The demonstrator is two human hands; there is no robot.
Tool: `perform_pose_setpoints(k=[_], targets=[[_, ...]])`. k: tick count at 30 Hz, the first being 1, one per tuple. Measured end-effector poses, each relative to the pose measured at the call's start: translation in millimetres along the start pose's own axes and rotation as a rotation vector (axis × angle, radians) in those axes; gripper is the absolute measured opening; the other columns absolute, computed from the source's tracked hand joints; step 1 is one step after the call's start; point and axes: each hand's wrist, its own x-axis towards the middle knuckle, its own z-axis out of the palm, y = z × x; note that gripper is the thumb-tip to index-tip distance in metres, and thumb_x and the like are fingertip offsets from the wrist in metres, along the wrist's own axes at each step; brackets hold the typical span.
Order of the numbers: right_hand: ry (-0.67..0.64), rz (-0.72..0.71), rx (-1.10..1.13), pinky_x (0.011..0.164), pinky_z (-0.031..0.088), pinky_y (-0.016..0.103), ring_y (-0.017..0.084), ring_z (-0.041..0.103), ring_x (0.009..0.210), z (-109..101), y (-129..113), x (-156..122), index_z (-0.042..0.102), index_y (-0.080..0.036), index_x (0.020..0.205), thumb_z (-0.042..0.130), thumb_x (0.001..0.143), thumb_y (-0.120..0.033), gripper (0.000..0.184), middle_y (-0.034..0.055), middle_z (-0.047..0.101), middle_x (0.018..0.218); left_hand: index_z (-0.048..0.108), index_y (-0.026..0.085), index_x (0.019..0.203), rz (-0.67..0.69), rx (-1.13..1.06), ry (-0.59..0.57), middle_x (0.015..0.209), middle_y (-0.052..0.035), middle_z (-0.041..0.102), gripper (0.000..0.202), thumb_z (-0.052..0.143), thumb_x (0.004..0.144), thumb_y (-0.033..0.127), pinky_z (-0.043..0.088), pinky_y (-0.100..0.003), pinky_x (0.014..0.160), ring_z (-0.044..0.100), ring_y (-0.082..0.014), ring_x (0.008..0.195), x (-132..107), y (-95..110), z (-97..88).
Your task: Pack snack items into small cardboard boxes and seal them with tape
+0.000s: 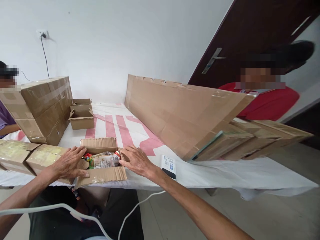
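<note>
Fingers point(80, 150) spread, left hand point(68, 163) and right hand point(136, 161) rest on carton point(100, 145) holding snack packets point(105, 160).

Large taped carton point(45, 106), empty small box point(82, 119), long cardboard panel point(180, 113), white device point(168, 165)

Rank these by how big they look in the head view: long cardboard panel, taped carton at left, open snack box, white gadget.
1. long cardboard panel
2. taped carton
3. open snack box
4. white gadget, clearly smallest
</note>
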Motion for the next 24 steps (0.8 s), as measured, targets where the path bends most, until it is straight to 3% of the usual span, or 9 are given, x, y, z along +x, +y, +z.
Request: perform_pose_setpoints(k=[6,13,20,24], targets=[[-0.018,0.038,-0.038,0.090,0.046,0.036,0.026,0.064,0.107,1,-1,4,0.071,-0.020,0.105,0.071,0.098,-0.029,0.012,0.0084,0.074,0.108,0.048,0.014,0.161,0.000,0.017,-0.033,0.166,-0.0257,0.048,0.109,0.059,0.084,0.090,0.045,-0.053,0.114,0.055,-0.0440,0.143,2,4,2.1],[0.018,-0.154,-0.199,0.103,0.048,0.042,0.031,0.063,0.118,1,-16,29,0.070,-0.019,0.112,0.076,0.095,-0.021,0.019,0.0135,0.073,0.120,0.051,0.014,0.158,-0.008,-0.026,0.036,0.163,-0.0271,0.052,0.107,0.067,0.082,0.086,0.045,-0.056,0.114,0.057,-0.0457,0.139,11,7,14.2],[0.040,-0.240,-0.165,0.123,0.037,0.050,0.029,0.060,0.129,28,-27,51,0.069,-0.021,0.115,0.068,0.102,-0.022,0.014,0.0102,0.072,0.120,0.048,0.014,0.160,-0.019,-0.065,0.071,0.164,-0.0293,0.049,0.109,0.073,0.079,0.083,0.044,-0.060,0.116,0.055,-0.0475,0.143,12,6,21.7],[-0.047,-0.251,-0.133,0.121,0.035,0.055,0.030,0.061,0.126,30,-30,59,0.071,-0.020,0.111,0.068,0.103,-0.024,0.010,0.0108,0.074,0.119,0.045,0.015,0.162,-0.035,-0.089,0.074,0.166,-0.0284,0.048,0.112,0.076,0.078,0.082,0.042,-0.058,0.119,0.052,-0.0458,0.147,10,5,24.9]])
